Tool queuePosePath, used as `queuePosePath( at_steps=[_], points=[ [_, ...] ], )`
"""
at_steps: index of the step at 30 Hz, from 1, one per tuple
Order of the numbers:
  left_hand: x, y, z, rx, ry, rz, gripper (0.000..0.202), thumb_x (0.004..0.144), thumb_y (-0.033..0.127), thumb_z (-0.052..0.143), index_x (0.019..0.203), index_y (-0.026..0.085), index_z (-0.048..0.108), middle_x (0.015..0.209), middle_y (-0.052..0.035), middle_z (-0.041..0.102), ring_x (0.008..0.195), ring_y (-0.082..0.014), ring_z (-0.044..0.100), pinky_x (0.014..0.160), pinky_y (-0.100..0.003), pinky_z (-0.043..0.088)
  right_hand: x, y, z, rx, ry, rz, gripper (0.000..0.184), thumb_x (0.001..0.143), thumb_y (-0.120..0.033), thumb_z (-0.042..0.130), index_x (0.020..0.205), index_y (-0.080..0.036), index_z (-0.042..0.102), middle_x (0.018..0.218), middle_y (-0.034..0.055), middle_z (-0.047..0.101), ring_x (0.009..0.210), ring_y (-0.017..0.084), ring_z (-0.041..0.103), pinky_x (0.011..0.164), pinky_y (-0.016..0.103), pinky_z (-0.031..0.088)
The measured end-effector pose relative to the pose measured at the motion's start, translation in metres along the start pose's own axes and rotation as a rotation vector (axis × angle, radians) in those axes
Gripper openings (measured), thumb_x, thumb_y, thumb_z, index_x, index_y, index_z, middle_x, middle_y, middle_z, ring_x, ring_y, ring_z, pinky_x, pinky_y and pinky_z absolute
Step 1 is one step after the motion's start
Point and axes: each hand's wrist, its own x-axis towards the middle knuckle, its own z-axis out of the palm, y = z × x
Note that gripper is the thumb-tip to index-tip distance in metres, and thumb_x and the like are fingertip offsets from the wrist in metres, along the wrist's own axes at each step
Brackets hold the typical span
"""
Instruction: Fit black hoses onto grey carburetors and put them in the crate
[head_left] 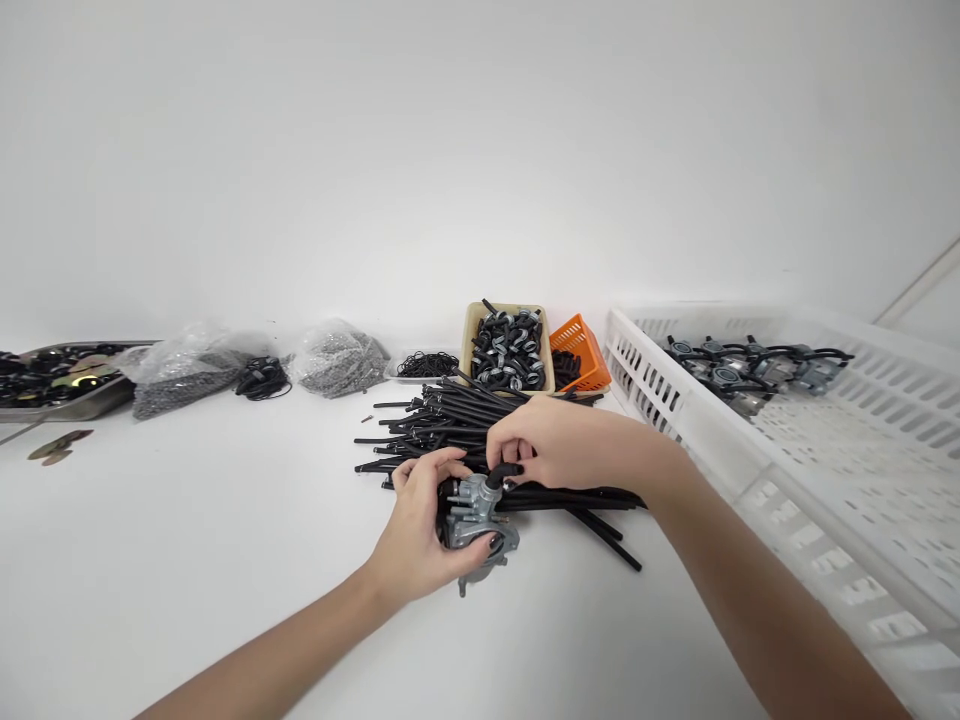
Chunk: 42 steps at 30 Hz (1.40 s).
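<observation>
**Carburetor getting its black hose at the counter**

Carburetor [474, 515], a small grey metal casting, is sitting just above the white counter [187, 560], cradled in the left hand [420, 530], whose fingers are wrapping closed around its body. The right hand [547, 445] is pinching a short black hose [501, 474] between closed fingertips and bending it down onto a fitting at the top of the casting. Just behind both hands, a loose pile of black tubes [450, 420] is lying spread across the counter, touching the work area.

Doing this well looks to depend on the left hand keeping the casting steady while the right is pushing the hose straight along the fitting, not at an angle, gripping close to the hose end so it does not buckle. Whether the hose is fully seated cannot be told from here.

Farther back, a beige bin of clips [510, 348] is standing beside an orange basket [581, 350]. To the right, a white crate [750, 440] is holding more carburetors with hoses [750, 365].
</observation>
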Motion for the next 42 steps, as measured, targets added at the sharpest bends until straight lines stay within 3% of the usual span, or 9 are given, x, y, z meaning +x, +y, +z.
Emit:
queuePosePath(
  at_steps=[3,9,19,27,34,42],
  points=[
    [-0.0005,-0.0023,0.0002,0.005,-0.011,0.013,0.073,0.067,0.043,0.071,0.127,0.024,0.033,0.111,-0.0087,0.063,0.112,-0.0334,0.045,0.099,-0.051,0.03,-0.004,-0.0008,-0.0045,0.003,0.041,-0.019,0.04,0.078,-0.002,0.051,0.098,-0.025,0.077,0.084,-0.0016,0.074,0.077,0.015,0.063,0.062,0.023,0.04],
    [-0.0017,-0.0067,0.0017,0.028,0.01,0.072,0.074,0.066,0.043,0.071,0.128,0.025,0.034,0.111,-0.0071,0.061,0.108,-0.031,0.046,0.097,-0.049,0.029,-0.0001,-0.0013,-0.0022,0.101,0.016,-0.006,0.031,0.077,-0.009,0.057,0.094,-0.024,0.078,0.085,-0.0023,0.076,0.074,0.014,0.066,0.06,0.023,0.042],
    [-0.0017,-0.0058,0.0021,0.036,0.016,0.067,0.071,0.068,0.044,0.069,0.128,0.025,0.036,0.11,-0.0072,0.06,0.107,-0.0305,0.049,0.096,-0.047,0.03,0.0016,-0.0045,0.001,0.043,0.058,0.01,0.018,0.079,-0.009,0.061,0.082,-0.021,0.074,0.076,-0.0023,0.073,0.069,0.013,0.063,0.058,0.023,0.04],
    [-0.001,-0.0056,0.0013,0.022,0.004,0.059,0.063,0.072,0.046,0.068,0.124,0.027,0.037,0.112,-0.006,0.063,0.109,-0.0306,0.048,0.098,-0.047,0.027,0.0028,0.0002,0.0011,0.029,0.028,-0.021,0.024,0.079,-0.007,0.061,0.091,-0.022,0.075,0.077,-0.0026,0.072,0.066,0.012,0.059,0.054,0.023,0.038],
    [0.001,-0.0022,-0.0008,0.027,-0.024,0.046,0.063,0.07,0.046,0.07,0.12,0.025,0.038,0.115,-0.0077,0.063,0.111,-0.0321,0.046,0.098,-0.049,0.027,0.0044,0.0008,0.0039,0.04,0.007,-0.105,0.029,0.078,-0.002,0.058,0.094,-0.019,0.075,0.083,-0.0018,0.073,0.072,0.012,0.061,0.062,0.022,0.042],
    [-0.0002,-0.0026,-0.001,0.041,-0.013,0.066,0.06,0.071,0.045,0.069,0.119,0.024,0.04,0.118,-0.009,0.061,0.113,-0.0321,0.048,0.099,-0.051,0.03,0.0056,-0.0018,0.0046,0.016,0.048,-0.076,0.025,0.078,-0.001,0.057,0.085,-0.018,0.074,0.081,-0.0012,0.074,0.07,0.012,0.061,0.06,0.022,0.04]
  ],
)
